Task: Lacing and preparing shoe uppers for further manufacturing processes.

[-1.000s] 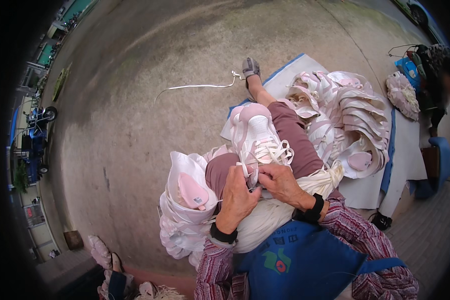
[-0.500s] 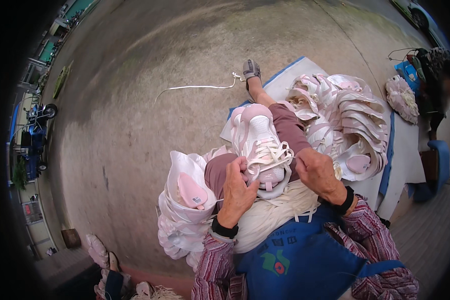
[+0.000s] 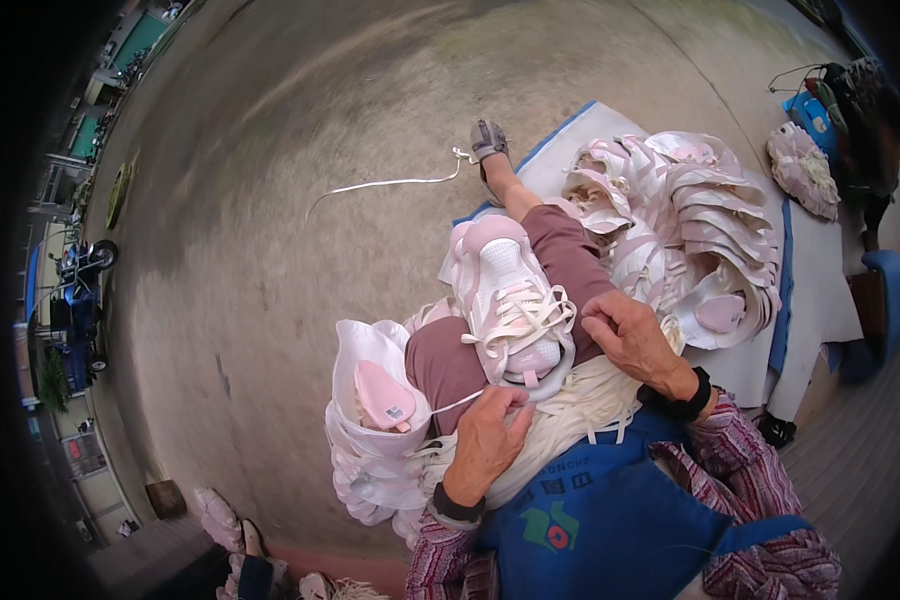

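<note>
A pink-and-white shoe upper (image 3: 510, 290) with cream laces (image 3: 526, 318) threaded across its front lies over my lap, toe pointing away. My left hand (image 3: 490, 440) is just below its heel end, fingers curled, with a thin white shoelace (image 3: 458, 403) running left from the fingertips. To the right of the upper, my right hand (image 3: 632, 338) has its fingers bent into a pinch; what they hold, if anything, is hidden. A bundle of loose cream laces (image 3: 560, 420) covers my lap under both wrists.
Nested shoe uppers (image 3: 370, 430) stand by my left thigh. More stacked uppers (image 3: 705, 225) lie on a pale sheet (image 3: 570, 150) at the right. One loose lace (image 3: 390, 184) lies on the concrete near my foot. A blue chair (image 3: 885, 300) and another person are at far right.
My left hand has left the upper's side and moved down toward me, where a strand of lace now shows. My right hand has shifted slightly. The laces' loops on the upper lie differently.
</note>
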